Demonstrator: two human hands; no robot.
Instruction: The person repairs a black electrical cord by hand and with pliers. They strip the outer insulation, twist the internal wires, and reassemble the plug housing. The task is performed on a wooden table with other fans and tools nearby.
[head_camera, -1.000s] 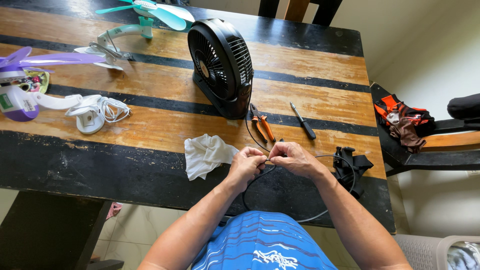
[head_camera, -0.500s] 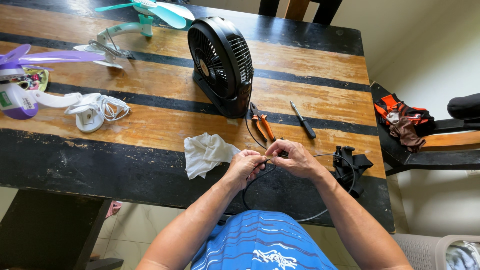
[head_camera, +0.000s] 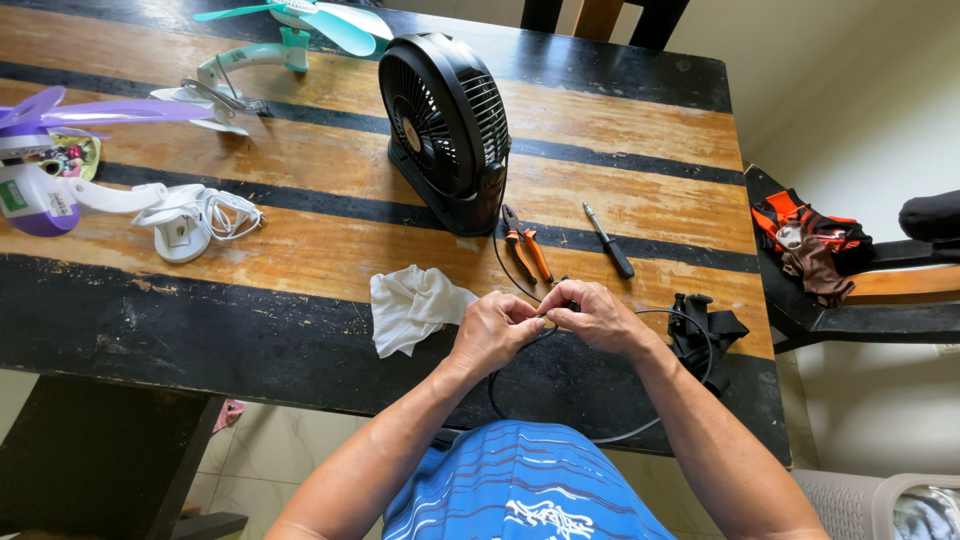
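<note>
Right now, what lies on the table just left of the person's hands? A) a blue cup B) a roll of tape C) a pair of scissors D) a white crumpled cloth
D: a white crumpled cloth lies on the table beside the left hand.

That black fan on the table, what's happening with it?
A person sits at a striped wooden table and pinches a thin black cord between both hands: the left hand and right hand meet near the table's front edge. The cord runs up to the black fan, which stands upright. Orange-handled pliers, a screwdriver and a white cloth lie close by, untouched. Other small fans lie to the left.
</note>
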